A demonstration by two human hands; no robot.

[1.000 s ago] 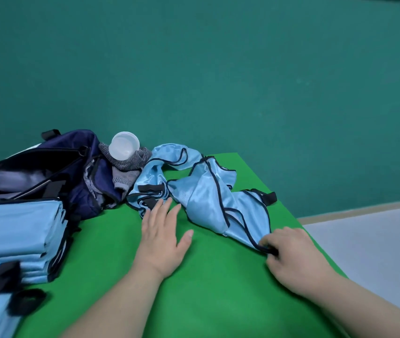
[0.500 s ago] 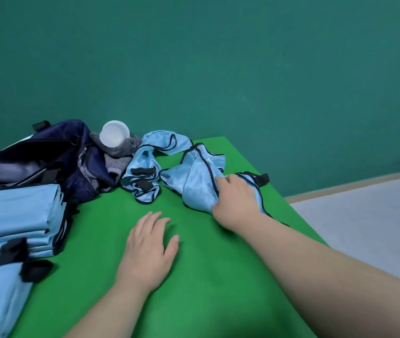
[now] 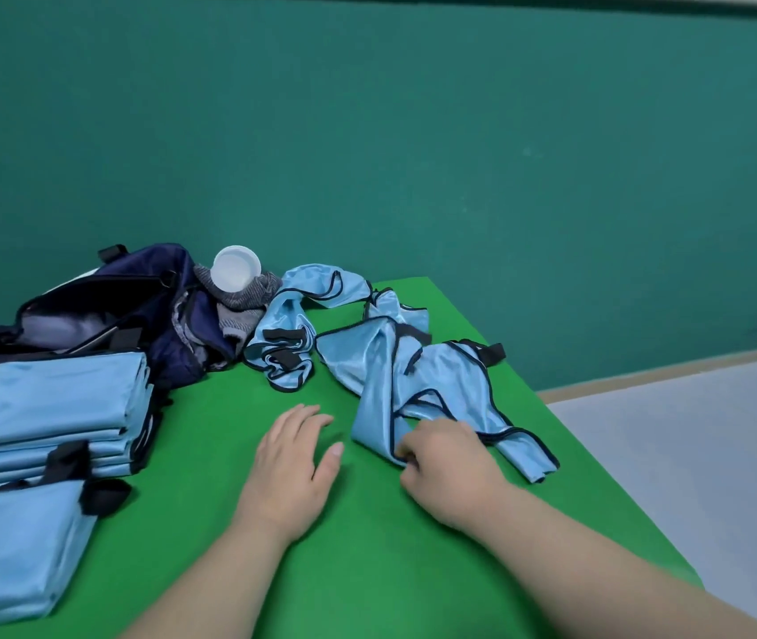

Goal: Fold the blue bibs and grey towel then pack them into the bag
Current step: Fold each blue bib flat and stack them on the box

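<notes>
A crumpled light-blue bib with black trim (image 3: 432,389) lies on the right part of the green table (image 3: 367,569). My right hand (image 3: 450,472) is shut on its near edge. My left hand (image 3: 289,463) rests flat and open on the cloth, just left of that bib, holding nothing. A second crumpled blue bib (image 3: 289,343) lies further back. The grey towel (image 3: 243,306) is bunched beside the open navy bag (image 3: 114,315) at the back left. Folded blue bibs (image 3: 58,403) are stacked at the left, with another folded one (image 3: 12,555) nearer me.
A white cup (image 3: 235,268) lies on its side on top of the grey towel. The table's right edge drops to a pale grey floor (image 3: 699,477). A teal wall stands close behind the table.
My right hand pulled back from the far middle of the bib toward me, dragging the bib closer and stretching it out. My left hand stayed flat on the table.
</notes>
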